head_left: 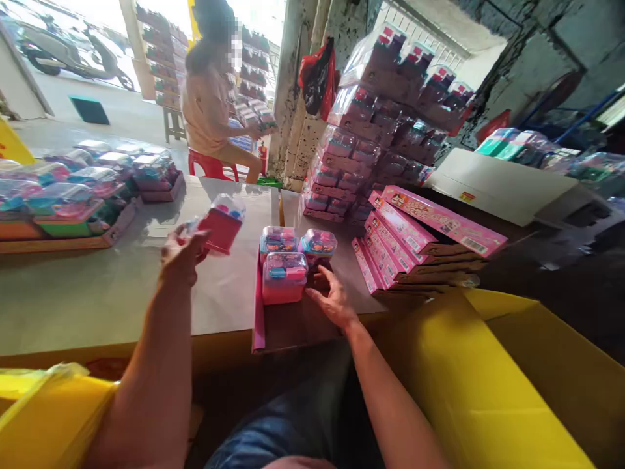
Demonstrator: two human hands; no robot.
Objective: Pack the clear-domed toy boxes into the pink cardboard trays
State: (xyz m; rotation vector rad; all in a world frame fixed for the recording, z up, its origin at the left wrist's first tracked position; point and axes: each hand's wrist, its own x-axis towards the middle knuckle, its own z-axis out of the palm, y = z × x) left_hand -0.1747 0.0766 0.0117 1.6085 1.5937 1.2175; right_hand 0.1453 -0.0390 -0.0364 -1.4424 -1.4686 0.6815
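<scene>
My left hand (183,251) is closed on a small pink box with a clear domed lid (222,228), held tilted above the table. In front of me a pink cardboard display tray (258,306) lies on the table's near edge. Several similar boxes stand in it, among them a pink one (284,280) at the front with blue and pink pieces under its lid. My right hand (332,296) is beside these boxes at the tray's right part, its fingers apart. Its fingertips are close to the boxes; whether they touch is unclear.
Flattened pink cartons (405,234) are piled to the right. Behind them rises a tall stack of filled trays (346,150). More filled trays (112,228) stand at the left. Yellow boxes (478,378) flank me. Across the table a person (208,104) sits holding boxes.
</scene>
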